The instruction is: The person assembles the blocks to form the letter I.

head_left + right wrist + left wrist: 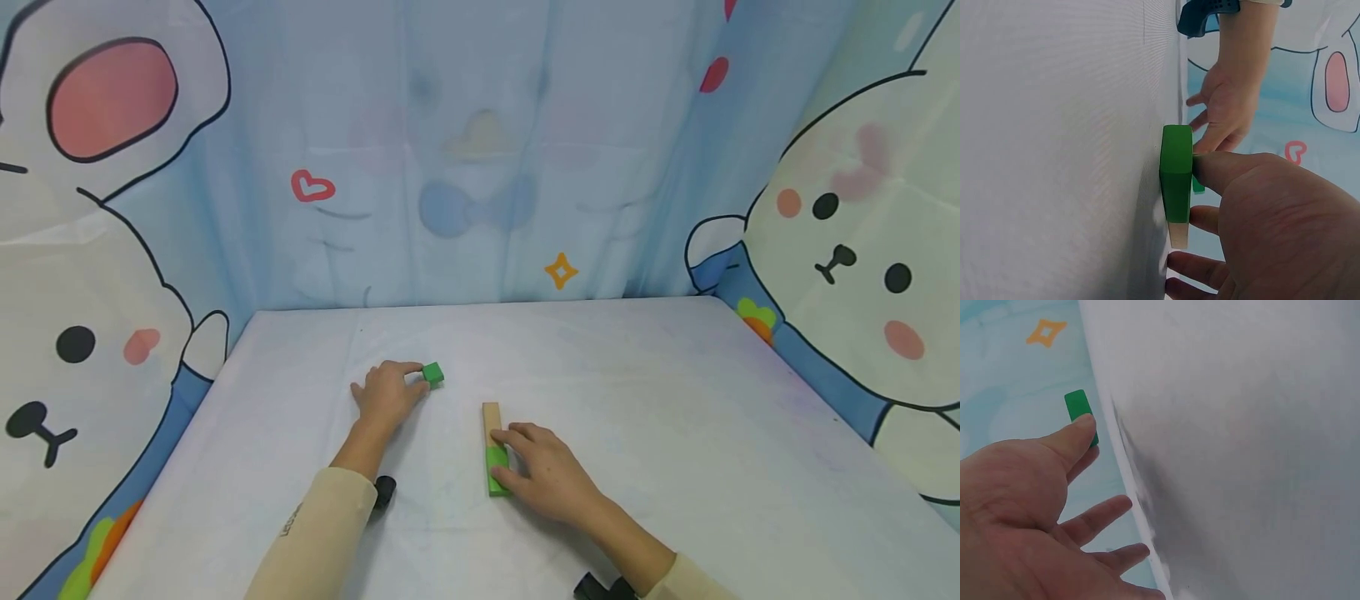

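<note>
Out at the far left-centre of the table, my left hand [386, 393] pinches a small green block [432, 374] between thumb and index finger. In the left wrist view the block [1080, 405] shows as a slim green piece under the thumb tip, the other fingers spread apart. My right hand [551, 471] lies beside a longer green block [497, 473] and a plain wooden block [491, 421], which line up end to end on the cloth. Its thumb touches the green block's right side, and the index fingertip is at the wooden one.
A white cloth covers the table [675, 417]. Behind it hangs a light blue curtain [480, 108] printed with cartoon animals, which continues along both sides. Black wrist straps with cameras [384, 493] sit on both arms.
</note>
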Action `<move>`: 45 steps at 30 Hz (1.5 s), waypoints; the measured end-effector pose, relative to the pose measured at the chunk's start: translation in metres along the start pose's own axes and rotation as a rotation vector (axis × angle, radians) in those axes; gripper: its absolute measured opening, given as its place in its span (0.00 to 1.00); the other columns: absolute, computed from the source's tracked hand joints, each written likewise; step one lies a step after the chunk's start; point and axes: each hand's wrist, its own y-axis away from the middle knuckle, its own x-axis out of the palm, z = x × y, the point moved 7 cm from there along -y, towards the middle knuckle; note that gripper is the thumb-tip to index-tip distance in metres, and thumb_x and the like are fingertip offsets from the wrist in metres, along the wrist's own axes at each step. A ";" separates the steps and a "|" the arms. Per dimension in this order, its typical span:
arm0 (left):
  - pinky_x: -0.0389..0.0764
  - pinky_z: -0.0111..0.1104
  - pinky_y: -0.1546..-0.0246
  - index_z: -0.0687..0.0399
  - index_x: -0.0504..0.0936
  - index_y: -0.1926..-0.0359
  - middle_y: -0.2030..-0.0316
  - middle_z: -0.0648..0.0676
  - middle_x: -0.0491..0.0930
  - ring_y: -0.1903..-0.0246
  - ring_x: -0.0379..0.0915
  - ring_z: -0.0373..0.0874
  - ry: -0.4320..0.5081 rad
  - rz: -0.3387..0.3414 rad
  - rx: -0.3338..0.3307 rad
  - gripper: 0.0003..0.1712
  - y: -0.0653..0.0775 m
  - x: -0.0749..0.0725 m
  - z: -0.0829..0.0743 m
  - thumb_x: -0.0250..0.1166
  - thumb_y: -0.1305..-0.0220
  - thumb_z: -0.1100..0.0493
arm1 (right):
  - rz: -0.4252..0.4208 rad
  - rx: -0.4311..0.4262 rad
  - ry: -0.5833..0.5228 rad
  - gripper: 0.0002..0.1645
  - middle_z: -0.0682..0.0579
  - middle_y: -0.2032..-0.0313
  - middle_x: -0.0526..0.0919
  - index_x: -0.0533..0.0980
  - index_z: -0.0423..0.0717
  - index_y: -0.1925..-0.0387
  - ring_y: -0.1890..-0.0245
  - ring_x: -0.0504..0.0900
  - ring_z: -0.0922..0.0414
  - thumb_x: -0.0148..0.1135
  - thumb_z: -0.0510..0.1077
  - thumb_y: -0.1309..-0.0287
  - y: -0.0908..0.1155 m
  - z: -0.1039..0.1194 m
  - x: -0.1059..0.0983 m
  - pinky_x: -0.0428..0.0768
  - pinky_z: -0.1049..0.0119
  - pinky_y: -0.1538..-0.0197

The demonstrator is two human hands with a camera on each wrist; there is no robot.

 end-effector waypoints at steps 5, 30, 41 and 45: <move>0.49 0.74 0.30 0.44 0.86 0.39 0.35 0.60 0.79 0.33 0.69 0.65 -0.006 0.002 0.018 0.22 -0.001 0.001 -0.001 0.70 0.32 0.50 | -0.002 -0.009 -0.006 0.30 0.41 0.34 0.77 0.77 0.51 0.34 0.32 0.74 0.40 0.67 0.55 0.33 0.001 0.002 -0.001 0.72 0.39 0.32; 0.47 0.74 0.29 0.42 0.85 0.38 0.34 0.55 0.80 0.26 0.60 0.70 -0.020 0.042 0.100 0.22 -0.002 0.015 -0.030 0.69 0.31 0.47 | 0.001 0.011 0.026 0.30 0.42 0.33 0.77 0.77 0.52 0.33 0.31 0.74 0.40 0.66 0.56 0.33 -0.002 -0.003 0.001 0.71 0.38 0.30; 0.46 0.72 0.27 0.43 0.84 0.37 0.34 0.56 0.80 0.26 0.60 0.70 -0.001 0.068 0.106 0.22 0.002 0.019 -0.037 0.67 0.30 0.48 | 0.002 0.004 0.019 0.30 0.41 0.34 0.77 0.77 0.51 0.33 0.31 0.74 0.40 0.66 0.56 0.32 0.000 -0.001 0.001 0.71 0.38 0.31; 0.46 0.72 0.27 0.43 0.84 0.37 0.34 0.56 0.80 0.26 0.59 0.70 0.004 0.084 0.116 0.22 0.002 0.022 -0.039 0.67 0.29 0.48 | 0.001 0.003 0.018 0.30 0.41 0.34 0.77 0.77 0.51 0.33 0.31 0.74 0.40 0.66 0.56 0.32 0.000 -0.001 0.001 0.71 0.38 0.31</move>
